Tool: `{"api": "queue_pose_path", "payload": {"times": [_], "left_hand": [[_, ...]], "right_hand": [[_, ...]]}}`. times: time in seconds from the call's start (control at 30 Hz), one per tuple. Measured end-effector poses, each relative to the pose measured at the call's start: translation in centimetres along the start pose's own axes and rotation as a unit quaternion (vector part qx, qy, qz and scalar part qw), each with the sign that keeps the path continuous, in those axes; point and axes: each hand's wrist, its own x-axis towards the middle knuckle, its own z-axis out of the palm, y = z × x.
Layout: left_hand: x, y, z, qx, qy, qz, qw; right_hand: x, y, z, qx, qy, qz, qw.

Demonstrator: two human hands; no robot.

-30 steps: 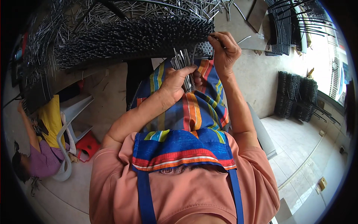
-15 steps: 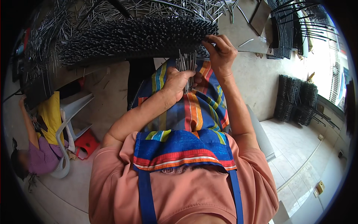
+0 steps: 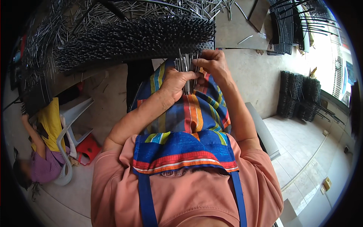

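Note:
My left hand (image 3: 174,84) is closed around an upright bundle of thin grey and black strips (image 3: 184,65), above the striped cloth on my lap. At the bundle's upper right side, my right hand (image 3: 215,64) pinches at the tops of the strips with thumb and fingers. How many it grips is hidden. Just beyond both hands lies a long black perforated panel (image 3: 172,49), densely filled with short upright strips (image 3: 136,36). Bare holes show along its near right edge.
Loose strips (image 3: 151,10) are heaped on the table behind the panel. Black perforated pieces (image 3: 278,34) stand at the far right, and black stacks (image 3: 298,94) sit on the floor. Another person (image 3: 47,162) works at the left beside a white chair (image 3: 65,151).
My right hand has come back from the panel's right end, down and left to the bundle. The left hand still holds the strips, and the view has shifted slightly.

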Motion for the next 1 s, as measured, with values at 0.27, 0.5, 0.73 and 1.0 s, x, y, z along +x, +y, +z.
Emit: {"api": "queue_pose_path", "payload": {"times": [0.27, 0.5, 0.73, 1.0], "left_hand": [[0.9, -0.9, -1.6, 0.018, 0.063, -0.037, 0.997], [0.8, -0.7, -1.0, 0.037, 0.039, -0.033, 0.998], [1.0, -0.8, -1.2, 0.066, 0.037, -0.03, 0.997], [0.3, -0.1, -0.7, 0.031, 0.03, -0.045, 0.998]], "right_hand": [[1.4, 0.0, -1.9, 0.119, 0.274, -0.269, 0.916], [3.3, 1.2, -2.6, -0.055, 0.277, -0.364, 0.888], [3.3, 0.8, -2.3, -0.118, 0.237, -0.413, 0.872], [3.0, 0.8, -2.0, -0.16, 0.25, -0.368, 0.881]]}}
